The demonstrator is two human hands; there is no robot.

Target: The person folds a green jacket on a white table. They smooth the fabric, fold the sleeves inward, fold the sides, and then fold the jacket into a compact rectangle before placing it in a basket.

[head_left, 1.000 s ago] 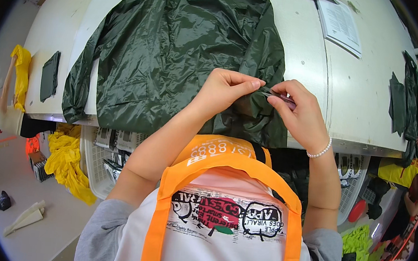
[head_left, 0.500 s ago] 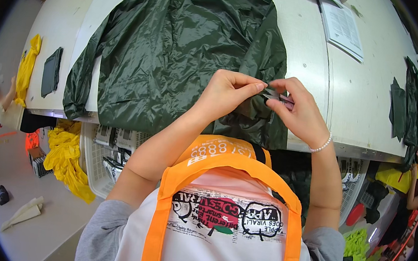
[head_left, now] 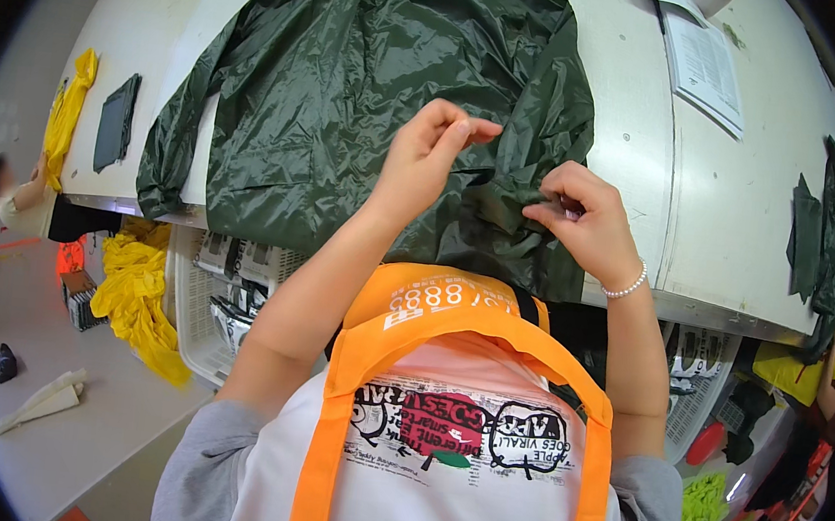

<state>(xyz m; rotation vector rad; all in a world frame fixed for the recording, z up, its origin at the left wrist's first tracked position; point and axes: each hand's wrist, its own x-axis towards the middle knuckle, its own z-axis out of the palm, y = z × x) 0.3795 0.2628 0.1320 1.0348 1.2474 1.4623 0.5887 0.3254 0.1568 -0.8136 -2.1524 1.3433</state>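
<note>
At the far left, a co-worker stands by a yellow garment (head_left: 69, 117) on the table (head_left: 631, 181). Just right of it lies a flat dark piece of cloth (head_left: 116, 124), neatly squared. Below the table's edge, a white basket (head_left: 188, 324) holds packages (head_left: 236, 318).

The dark green jacket (head_left: 339, 82) lies in the middle, right in front of you. It is spread out over the table and not folded, its near edge toward your body. Its left sleeve (head_left: 176, 142) is laid down along the side; the cloth by your right hand is bunched rather than flat.

Your left hand (head_left: 428, 156) hangs above the jacket, apart from your right, thumb close to the fingers; you may be pinching something thin, but I cannot tell. Your right hand (head_left: 590, 222) is closed around a small tool (head_left: 573, 213), mostly hidden by your fingers, over the bunched cloth.

So the spreading out is done, and the handwork on the right side looks partway along, judging by the tool in your grip. How much of it is left I cannot tell. Farther right, papers (head_left: 707, 67) lie well apart from the jacket.
</note>
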